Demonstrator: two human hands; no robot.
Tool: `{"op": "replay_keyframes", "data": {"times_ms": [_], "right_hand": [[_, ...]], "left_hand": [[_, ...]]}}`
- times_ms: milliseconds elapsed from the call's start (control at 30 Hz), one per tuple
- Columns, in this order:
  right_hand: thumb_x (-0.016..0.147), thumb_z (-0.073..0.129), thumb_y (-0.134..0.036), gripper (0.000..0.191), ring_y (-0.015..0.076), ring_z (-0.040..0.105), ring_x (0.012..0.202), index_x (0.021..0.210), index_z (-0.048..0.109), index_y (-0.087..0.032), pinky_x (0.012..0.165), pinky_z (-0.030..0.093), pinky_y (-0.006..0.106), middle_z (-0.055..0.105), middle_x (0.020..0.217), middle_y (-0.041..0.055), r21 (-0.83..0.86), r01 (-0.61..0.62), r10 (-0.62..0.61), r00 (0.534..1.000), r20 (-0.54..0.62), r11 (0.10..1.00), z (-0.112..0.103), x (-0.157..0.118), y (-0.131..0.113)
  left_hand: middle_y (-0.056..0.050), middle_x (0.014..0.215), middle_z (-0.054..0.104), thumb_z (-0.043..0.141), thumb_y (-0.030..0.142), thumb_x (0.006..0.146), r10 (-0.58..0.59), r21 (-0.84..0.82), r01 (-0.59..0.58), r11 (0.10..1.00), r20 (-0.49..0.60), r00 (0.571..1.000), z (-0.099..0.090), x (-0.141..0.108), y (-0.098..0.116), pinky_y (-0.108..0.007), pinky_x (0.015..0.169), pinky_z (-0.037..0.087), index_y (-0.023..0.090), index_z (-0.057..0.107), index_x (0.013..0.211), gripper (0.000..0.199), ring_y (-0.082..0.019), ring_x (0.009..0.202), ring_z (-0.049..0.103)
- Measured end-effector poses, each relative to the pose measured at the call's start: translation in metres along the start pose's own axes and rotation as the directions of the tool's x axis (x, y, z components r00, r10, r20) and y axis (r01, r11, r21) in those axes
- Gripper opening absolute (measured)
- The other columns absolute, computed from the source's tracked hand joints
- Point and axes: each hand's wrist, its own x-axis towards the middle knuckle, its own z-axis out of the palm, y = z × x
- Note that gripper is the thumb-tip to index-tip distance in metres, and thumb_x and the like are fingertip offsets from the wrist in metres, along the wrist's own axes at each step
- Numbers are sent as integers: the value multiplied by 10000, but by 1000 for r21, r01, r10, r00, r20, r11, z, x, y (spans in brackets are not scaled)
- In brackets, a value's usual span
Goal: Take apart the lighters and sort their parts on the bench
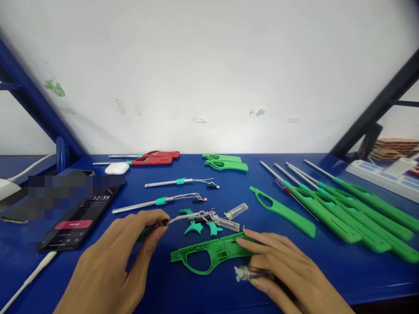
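My left hand (121, 248) pinches a small dark part between thumb and forefinger, and a pale wire (186, 215) runs from there to the right. Most of that part is hidden by the fingers. Lying in front of me is a green lighter handle half (216, 253), inner side up, with a finger loop. Fingertips of my right hand (281, 266) touch its right end. Curled under that hand's fingers is a slim dark piece with a clear, blurred end (244, 273). Turquoise triggers (194, 227) and clear fuel tanks (236, 211) lie just behind the handle half.
Metal lighter tubes with wires (140, 206) lie at left centre. Red lighters (152, 160) and green handle halves (225, 165) lie at the back. Several green lighters (327, 213) fill the right side. A phone (81, 218), earbud case (117, 168) and power strip (382, 179) are at the sides.
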Motion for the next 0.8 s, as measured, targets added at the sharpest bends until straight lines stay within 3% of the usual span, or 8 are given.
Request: {"op": "replay_keyframes", "data": {"times_ms": [100,200,333,433,533,633,733,800], "right_hand": [[1076,633,-445,218,214,831,1040,1003,785,-306,1019,634,305,855,1119,-2,24,-14,17,990,-143,1000,-2,-2,2],[1065,662,-423,158,185,819,902,1066,787,-327,972,631,302,838,1017,-23,19,-50,53,971,-233,999,-8,-1,12],[1112,576,-443,262,223,794,965,1152,803,-319,897,617,363,826,1065,31,-34,-106,103,992,-70,994,-16,24,41],[1086,631,-426,245,247,799,937,1102,831,-287,847,617,383,837,1039,48,-60,-83,87,994,70,995,-14,59,65],[1024,726,-356,146,248,815,869,1044,851,-284,773,624,354,851,950,23,-64,-52,60,991,123,997,-2,92,82],[1014,726,-369,151,253,827,924,1034,860,-302,830,631,343,862,979,3,-73,-34,42,991,123,997,2,108,89],[1084,578,-430,299,261,822,967,1051,851,-312,900,615,360,861,1032,-2,-124,-91,96,995,31,988,-16,99,93],[1100,504,-477,397,279,814,875,995,838,-291,829,604,388,857,962,17,-185,-190,178,981,-78,964,-38,82,96]], "left_hand": [[45,1013,807,466,524,1110,59,54,-57,997,-34,998,-7,29,5,-319,733,602,357,643,1179,253,-226,856,795],[-17,1029,811,413,409,1119,88,68,-96,993,110,990,-9,72,6,-379,740,569,282,653,1123,272,-262,888,775],[-41,1032,774,527,299,1125,96,110,-132,985,284,954,5,130,-3,-409,854,601,199,691,1154,194,-219,908,745],[-91,1297,710,716,401,1053,68,132,-127,983,383,921,29,157,-15,-458,918,634,185,673,1314,341,-244,1076,733],[-101,1363,685,723,394,1049,74,107,-131,986,426,902,54,167,-24,-477,946,629,199,657,1360,373,-263,1134,722],[-104,1375,678,729,393,1044,94,46,-121,992,382,919,61,165,-25,-487,953,628,195,650,1370,390,-268,1145,718],[-82,1256,726,715,403,1054,73,-48,-63,997,247,966,35,150,-16,-450,916,631,185,693,1265,305,-233,1052,737],[-21,954,777,599,420,1106,2,-132,13,991,114,993,6,130,-12,-346,813,608,230,754,1057,250,-181,830,728]]}}
